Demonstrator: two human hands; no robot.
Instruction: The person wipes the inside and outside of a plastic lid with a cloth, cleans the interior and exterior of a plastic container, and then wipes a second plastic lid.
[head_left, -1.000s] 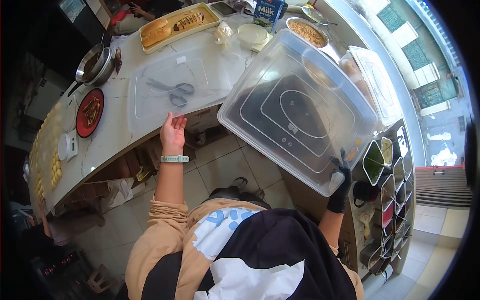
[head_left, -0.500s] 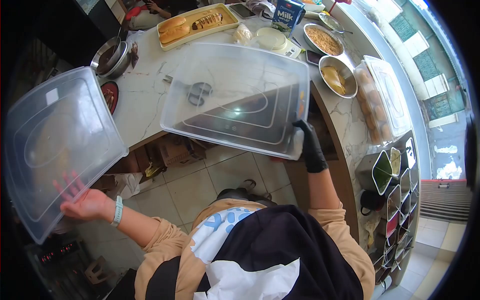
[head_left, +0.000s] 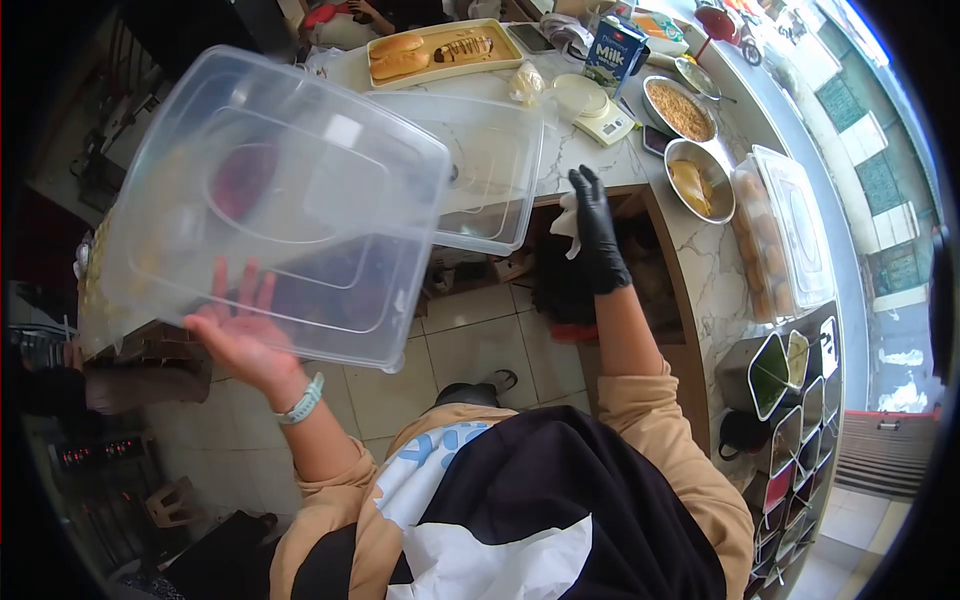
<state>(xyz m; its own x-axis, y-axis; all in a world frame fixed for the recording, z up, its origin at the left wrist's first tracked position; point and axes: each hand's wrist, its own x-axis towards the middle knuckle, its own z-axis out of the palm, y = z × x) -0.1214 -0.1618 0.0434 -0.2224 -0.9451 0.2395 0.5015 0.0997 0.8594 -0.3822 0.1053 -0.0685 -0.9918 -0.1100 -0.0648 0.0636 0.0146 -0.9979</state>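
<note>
My bare left hand [head_left: 245,325] supports a large translucent plastic lid [head_left: 300,190] from below, its spread fingers showing through the plastic. The lid is raised and tilted at the left. Behind its right edge, a second translucent plastic piece [head_left: 505,175] rests on the counter and overhangs its front edge. To the right of that piece, apart from it, my black-gloved right hand [head_left: 600,235] is raised with a crumpled white tissue [head_left: 566,222] at its thumb side.
On the marble counter [head_left: 690,235] are a tray of buns [head_left: 375,80], a milk carton [head_left: 612,55], a scale [head_left: 605,125], a crumb bowl [head_left: 680,108], a steel bowl [head_left: 728,205] and a bun box [head_left: 790,235]. Metal compartments [head_left: 765,375] hang at the right. A person's hand [head_left: 372,12] shows at the top.
My left hand has brought its lid right, over part of the second plastic piece. My right hand has let go of that piece, which now rests on the counter; a tissue shows at this hand.
</note>
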